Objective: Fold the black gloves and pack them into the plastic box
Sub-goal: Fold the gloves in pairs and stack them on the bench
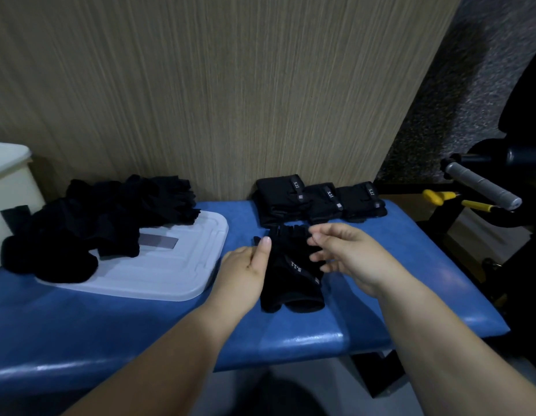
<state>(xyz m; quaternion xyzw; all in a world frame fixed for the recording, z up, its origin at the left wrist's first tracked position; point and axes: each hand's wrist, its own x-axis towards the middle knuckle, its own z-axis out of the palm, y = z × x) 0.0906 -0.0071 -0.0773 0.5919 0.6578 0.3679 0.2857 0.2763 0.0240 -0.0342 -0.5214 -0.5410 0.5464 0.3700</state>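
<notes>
Head view: left of your fingers, unfolded gloves (89, 217) heap on a lid (170, 268). Your left hand (245, 265) lays a straight thumb on the black glove (293, 283), other fingers hidden; your right hand (347, 253) hovers over it, fingers (323, 256) apart.

Matt black cloth glove (292, 274) lies on glossy blue padded bench (410, 250)

Fingers of the left hand (242, 268) are hidden, so any grip on the glove (293, 283) can't be told. Fingers of the right hand (350, 253) are smeared by blur. Well left of both hands, the box (8, 187) is cut off by the frame.
</notes>
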